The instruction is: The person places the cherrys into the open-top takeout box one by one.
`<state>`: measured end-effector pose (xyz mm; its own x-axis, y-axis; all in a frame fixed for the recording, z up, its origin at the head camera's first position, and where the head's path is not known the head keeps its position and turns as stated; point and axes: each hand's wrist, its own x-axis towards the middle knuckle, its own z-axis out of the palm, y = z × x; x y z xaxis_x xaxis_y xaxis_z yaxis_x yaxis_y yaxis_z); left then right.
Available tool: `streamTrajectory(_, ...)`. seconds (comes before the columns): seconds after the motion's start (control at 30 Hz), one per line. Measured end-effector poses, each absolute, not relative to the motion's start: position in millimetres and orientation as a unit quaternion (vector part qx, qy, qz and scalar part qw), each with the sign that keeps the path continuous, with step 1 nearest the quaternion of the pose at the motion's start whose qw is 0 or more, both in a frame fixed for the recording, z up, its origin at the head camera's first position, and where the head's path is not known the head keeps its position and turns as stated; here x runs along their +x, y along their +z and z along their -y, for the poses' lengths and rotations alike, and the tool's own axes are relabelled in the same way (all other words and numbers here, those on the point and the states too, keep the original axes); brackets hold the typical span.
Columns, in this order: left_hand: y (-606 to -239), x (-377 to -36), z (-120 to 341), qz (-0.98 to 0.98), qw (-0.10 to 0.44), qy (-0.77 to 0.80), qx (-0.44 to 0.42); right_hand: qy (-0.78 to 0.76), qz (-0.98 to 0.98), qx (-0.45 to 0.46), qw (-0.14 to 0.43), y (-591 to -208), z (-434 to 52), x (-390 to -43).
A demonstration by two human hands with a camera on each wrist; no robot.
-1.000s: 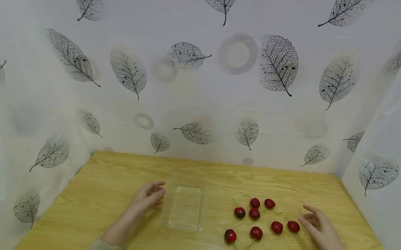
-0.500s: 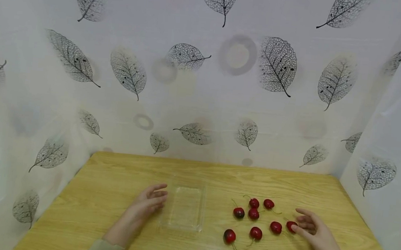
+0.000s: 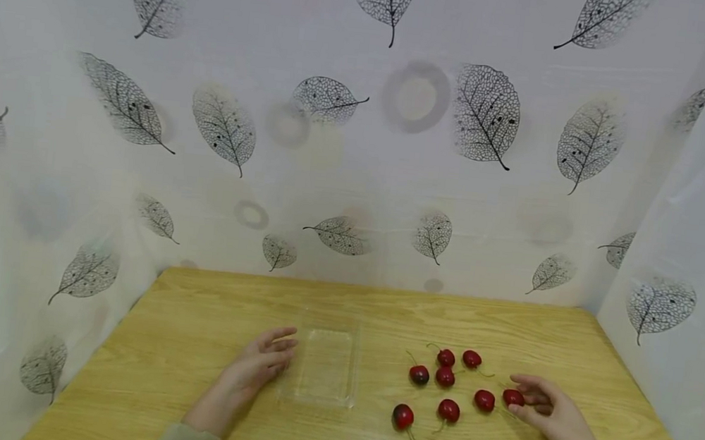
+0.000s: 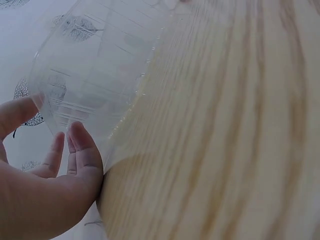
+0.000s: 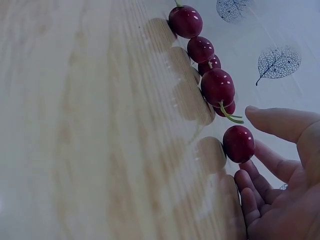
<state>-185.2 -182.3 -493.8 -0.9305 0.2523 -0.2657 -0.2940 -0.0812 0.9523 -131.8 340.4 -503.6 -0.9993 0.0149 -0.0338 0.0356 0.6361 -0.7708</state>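
My left hand is at the left side of a clear plastic box. In the left wrist view, the fingers of that hand are at the near end of the box; whether they touch it I cannot tell. At the right, my right hand reaches around the rightmost dark red cherry. The right wrist view has this cherry between the thumb and fingers of the right hand, the thumb still apart from it. Contact with the fingertips is unclear.
Several other cherries with green stems, among them one cherry nearest the front, lie loose between the box and my right hand. The wooden table is bordered by a white leaf-printed curtain at the back and sides.
My right hand has moved left to the rightmost cherry, its fingers now around it. My left hand has shifted slightly right, up to the box. The cherries have stayed in place.
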Motion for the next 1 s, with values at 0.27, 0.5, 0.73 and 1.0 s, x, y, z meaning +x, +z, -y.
streamTrajectory(0.27, -496.1, -186.8, 182.8, -0.645, 0.197, 0.739, -0.005, -0.411, -0.911, 0.009, 0.017, -504.0, -340.2, -130.9)
streamTrajectory(0.5, -497.9, -187.7, 185.1, -0.643, 0.201, 0.739, -0.003, -0.412, -0.911, 0.008, 0.022, -506.4, -339.9, -132.9)
streamTrajectory(0.73, -497.9, -186.6, 186.5, -0.638, 0.206, 0.742, 0.001, -0.412, -0.911, 0.004, 0.008, -508.0, -339.2, -134.1)
streamTrajectory(1.0, -502.3, -186.9, 186.8, -0.613, 0.206, 0.763, 0.007, -0.411, -0.911, 0.020, 0.030, -503.2, -342.0, -137.9)
